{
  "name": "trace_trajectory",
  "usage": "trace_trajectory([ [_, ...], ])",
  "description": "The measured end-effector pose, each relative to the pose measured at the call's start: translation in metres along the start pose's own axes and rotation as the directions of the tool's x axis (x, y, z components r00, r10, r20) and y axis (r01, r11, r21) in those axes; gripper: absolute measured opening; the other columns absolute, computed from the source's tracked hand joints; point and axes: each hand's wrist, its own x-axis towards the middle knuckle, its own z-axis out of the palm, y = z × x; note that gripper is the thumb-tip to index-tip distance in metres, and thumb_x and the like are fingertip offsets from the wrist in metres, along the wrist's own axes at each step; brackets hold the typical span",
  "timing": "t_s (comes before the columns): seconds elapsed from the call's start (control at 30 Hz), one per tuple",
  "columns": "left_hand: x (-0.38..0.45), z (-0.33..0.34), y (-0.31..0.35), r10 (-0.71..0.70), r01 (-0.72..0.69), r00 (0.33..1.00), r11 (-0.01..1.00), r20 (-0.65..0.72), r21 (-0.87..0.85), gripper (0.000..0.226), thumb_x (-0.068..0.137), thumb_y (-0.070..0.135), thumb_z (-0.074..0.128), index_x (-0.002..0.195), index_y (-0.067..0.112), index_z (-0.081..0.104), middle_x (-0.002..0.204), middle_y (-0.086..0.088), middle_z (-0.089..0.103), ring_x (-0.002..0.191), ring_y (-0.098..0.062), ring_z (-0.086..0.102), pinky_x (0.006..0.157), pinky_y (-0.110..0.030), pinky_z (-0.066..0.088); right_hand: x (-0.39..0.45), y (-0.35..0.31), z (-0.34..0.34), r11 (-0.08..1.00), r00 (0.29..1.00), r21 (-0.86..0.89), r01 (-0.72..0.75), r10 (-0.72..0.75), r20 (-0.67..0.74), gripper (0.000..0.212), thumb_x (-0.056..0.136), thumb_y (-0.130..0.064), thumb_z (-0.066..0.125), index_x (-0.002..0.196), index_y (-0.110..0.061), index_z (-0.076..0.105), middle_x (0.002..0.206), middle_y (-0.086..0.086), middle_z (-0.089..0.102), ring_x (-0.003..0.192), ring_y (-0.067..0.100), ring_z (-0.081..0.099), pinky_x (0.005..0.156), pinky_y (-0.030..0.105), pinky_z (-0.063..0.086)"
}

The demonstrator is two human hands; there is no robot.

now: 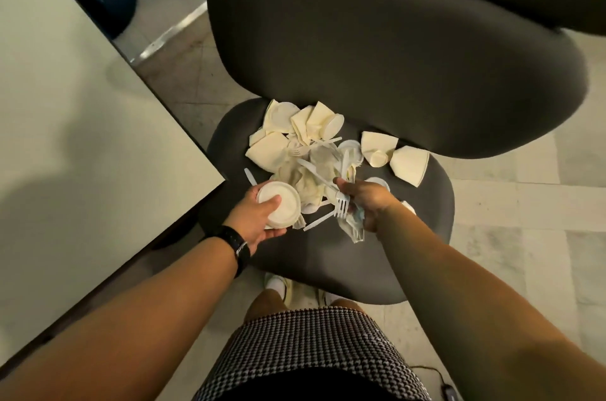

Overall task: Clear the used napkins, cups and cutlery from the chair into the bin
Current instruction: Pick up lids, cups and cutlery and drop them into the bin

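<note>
Left grip: our left hand (255,220) curls round a stack of white cups (281,203).
Right grip: our right hand (367,200) clutches plastic forks (341,206) and a crumpled napkin (354,226).
Pile: napkins (272,151), cups and cutlery (328,167) lie heaped on the dark chair seat (426,203).
Beside us: a pale table (82,138) stands left.

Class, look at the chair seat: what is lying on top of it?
On the seat: folded napkins, cups, plastic forks and lids. What lies beneath the pile is covered.
</note>
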Motion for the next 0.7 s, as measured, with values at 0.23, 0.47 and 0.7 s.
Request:
trace_trajectory([
  [0.23, -0.032, -0.001, -0.03, 0.02, -0.036, 0.995, 0.984, -0.095, -0.177, 0.03, 0.096, 0.014, 0.053, 0.121, 0.03, 0.048, 0.121, -0.007, 0.052, 0.093, -0.023, 0.057, 0.064, -0.039, 0.052, -0.022, -0.013, 0.0, 0.972, 0.985, -0.16, 0.171, -0.163, 0.063, 0.013, 0.095, -0.018, 0.061, 0.098, -0.006, 0.063, 0.071, 0.007, 0.065, 0.058, 0.018, 0.06, 0.061, 0.033, 0.048],
  [0.47, -0.059, 0.001, -0.049, 0.016, -0.052, 0.99, 0.965, -0.14, -0.258, 0.027, 0.096, 0.015, 0.054, 0.117, 0.03, 0.048, 0.122, -0.008, 0.051, 0.1, -0.027, 0.055, 0.068, -0.041, 0.053, -0.043, -0.022, -0.011, 0.906, 0.988, -0.394, 0.153, -0.149, 0.041, 0.027, 0.093, -0.02, 0.063, 0.112, -0.002, 0.061, 0.092, 0.015, 0.069, 0.079, 0.029, 0.065, 0.074, 0.038, 0.054],
  [0.7, -0.068, 0.003, -0.05, 0.041, -0.074, 0.989, 0.969, -0.145, -0.234, 0.027, 0.096, 0.016, 0.054, 0.118, 0.031, 0.048, 0.127, -0.01, 0.051, 0.103, -0.029, 0.056, 0.065, -0.039, 0.054, -0.057, -0.025, -0.014, 0.848, 0.983, -0.498, 0.183, -0.171, 0.071, 0.022, 0.098, -0.016, 0.054, 0.116, -0.002, 0.055, 0.08, 0.012, 0.058, 0.064, 0.02, 0.053, 0.059, 0.033, 0.044],
])
